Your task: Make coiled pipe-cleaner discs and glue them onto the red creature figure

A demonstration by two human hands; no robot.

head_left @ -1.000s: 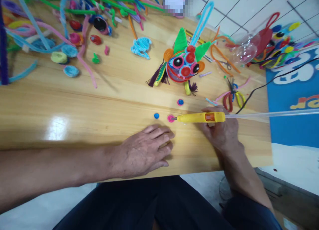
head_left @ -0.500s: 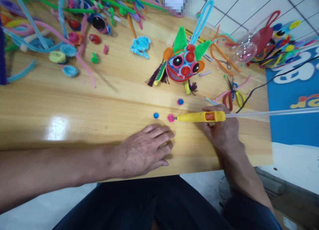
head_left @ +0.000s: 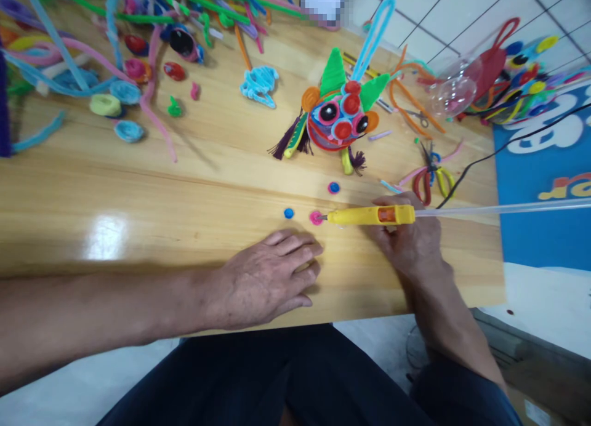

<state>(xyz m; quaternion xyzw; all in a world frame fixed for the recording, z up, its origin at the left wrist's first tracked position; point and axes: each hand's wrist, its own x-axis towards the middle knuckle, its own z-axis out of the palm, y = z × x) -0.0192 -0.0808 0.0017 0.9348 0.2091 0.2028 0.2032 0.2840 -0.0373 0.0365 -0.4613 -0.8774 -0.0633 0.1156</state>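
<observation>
My right hand is closed round the handle of a yellow hot glue gun, with a long clear glue stick running out of its back. The nozzle touches a small pink coil on the wooden table. My left hand lies flat just below that coil, fingers stretched out and holding nothing. A small blue disc sits to the left of the pink coil, and a blue disc with a pink rim lies above it.
Farther back stands a colourful pipe-cleaner animal head with green ears. Pliers with red and yellow handles lie at right, near a black cord. Pipe cleaners and coiled pieces crowd the upper left. A clear plastic ball is at upper right.
The glue gun has shifted very slightly left, its nozzle still at the pink coil. Otherwise nothing has visibly moved.
</observation>
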